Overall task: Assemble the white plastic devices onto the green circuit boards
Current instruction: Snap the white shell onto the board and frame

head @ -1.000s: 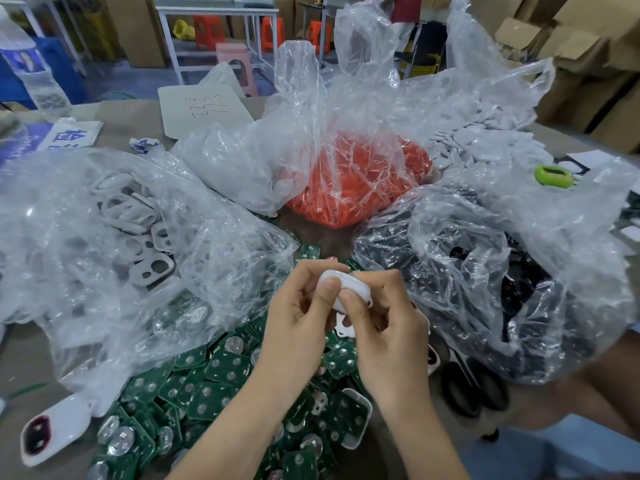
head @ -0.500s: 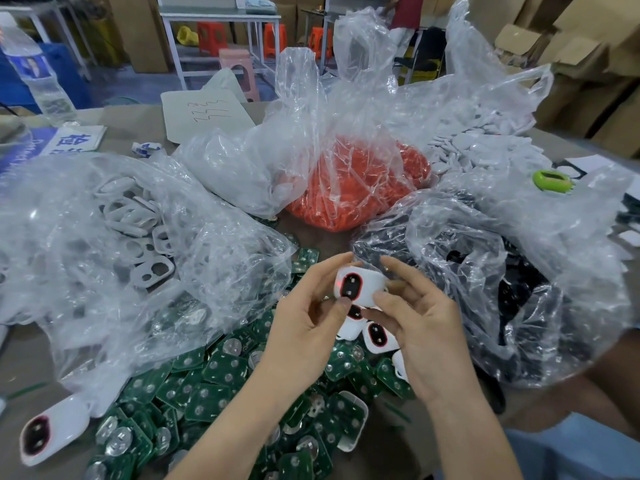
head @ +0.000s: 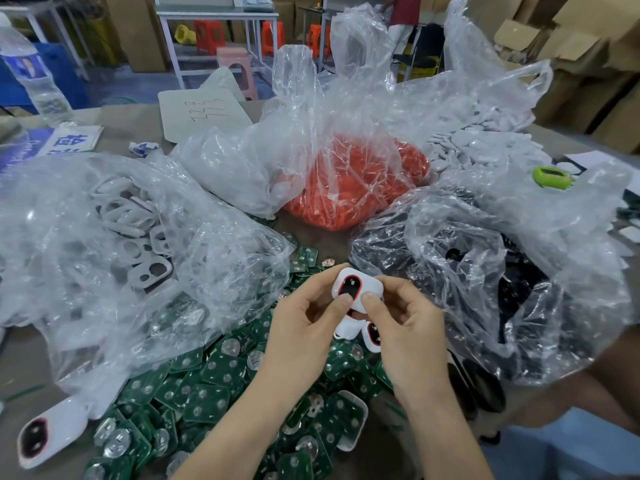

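The white plastic device (head: 356,289) is a rounded shell with a black oval window ringed in red. It is held window-up above the surface, pinched between the left hand (head: 304,327) and right hand (head: 405,334). The green circuit boards (head: 207,386), squarish with round silver contacts, lie in a loose overlapping heap below. A second device (head: 372,336) rests on the heap; a third device (head: 52,433) lies near left.

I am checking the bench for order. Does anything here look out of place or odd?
One lime-green casing lies alone on the clear bag at the right; the other finished devices in view are white.
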`<act>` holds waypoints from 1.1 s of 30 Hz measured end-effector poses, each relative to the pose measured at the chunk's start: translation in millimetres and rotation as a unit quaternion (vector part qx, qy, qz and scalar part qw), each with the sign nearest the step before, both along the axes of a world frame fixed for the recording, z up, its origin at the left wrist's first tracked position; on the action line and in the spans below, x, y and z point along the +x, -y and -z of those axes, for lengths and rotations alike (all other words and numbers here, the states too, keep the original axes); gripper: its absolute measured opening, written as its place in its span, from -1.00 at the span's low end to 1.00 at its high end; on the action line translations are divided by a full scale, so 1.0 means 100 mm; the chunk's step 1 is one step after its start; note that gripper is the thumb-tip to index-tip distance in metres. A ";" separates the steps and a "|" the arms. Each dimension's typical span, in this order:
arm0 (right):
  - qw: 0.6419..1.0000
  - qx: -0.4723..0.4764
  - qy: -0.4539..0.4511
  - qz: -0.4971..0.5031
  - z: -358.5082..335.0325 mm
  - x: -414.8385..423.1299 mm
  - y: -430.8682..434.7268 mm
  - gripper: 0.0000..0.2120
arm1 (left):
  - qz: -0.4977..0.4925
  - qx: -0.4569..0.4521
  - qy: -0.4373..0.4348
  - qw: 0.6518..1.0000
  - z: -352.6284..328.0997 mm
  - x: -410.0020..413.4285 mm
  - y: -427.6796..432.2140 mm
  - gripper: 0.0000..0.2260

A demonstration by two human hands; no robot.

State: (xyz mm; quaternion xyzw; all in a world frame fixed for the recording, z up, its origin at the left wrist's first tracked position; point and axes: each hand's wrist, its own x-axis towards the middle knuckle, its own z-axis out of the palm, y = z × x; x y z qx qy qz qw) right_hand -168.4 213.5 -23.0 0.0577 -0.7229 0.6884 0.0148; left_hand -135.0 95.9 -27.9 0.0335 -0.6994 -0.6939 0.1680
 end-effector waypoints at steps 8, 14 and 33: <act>0.999 0.028 -0.004 -0.023 -0.03 -0.01 -0.04 -0.80 | -0.006 -0.034 0.010 0.999 0.02 0.00 0.01 -0.61; 0.998 -0.028 0.039 -0.038 -0.03 0.01 -0.04 -0.82 | -0.032 -0.025 0.010 0.999 0.03 0.01 -0.01 -0.64; 0.987 -0.128 0.078 -0.055 -0.05 0.14 -0.09 -0.90 | -0.009 -0.056 0.016 0.998 -0.07 0.04 -0.03 -0.72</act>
